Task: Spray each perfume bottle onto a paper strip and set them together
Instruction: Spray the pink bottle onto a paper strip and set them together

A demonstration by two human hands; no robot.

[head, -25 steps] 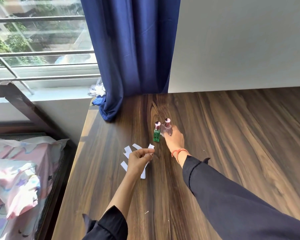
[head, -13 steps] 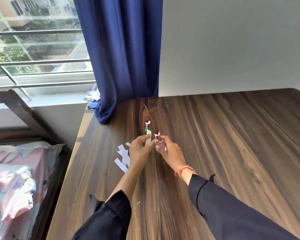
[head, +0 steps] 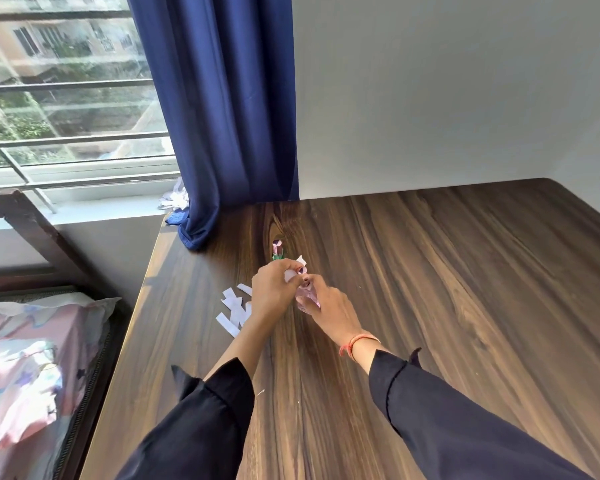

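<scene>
My right hand [head: 329, 306] grips a clear pink perfume bottle [head: 306, 295], tilted with its top toward my left hand, a finger on the cap. My left hand [head: 272, 289] pinches a white paper strip [head: 298, 266] held right at the bottle's nozzle. Just behind my hands a green perfume bottle [head: 278, 251] with a pink cap stands upright on the wooden table [head: 430, 306]. Several loose white paper strips [head: 234, 311] lie on the table left of my left hand.
A blue curtain [head: 219, 116] hangs down onto the table's back left corner. The white wall runs behind the table. Left of the table edge are a window sill with crumpled paper [head: 174, 199] and a bed with patterned bedding [head: 25, 368].
My right hand lifted the pink bottle away from the green one and brought it nearer. My left hand raised a strip from the pile up to the bottle's nozzle.
</scene>
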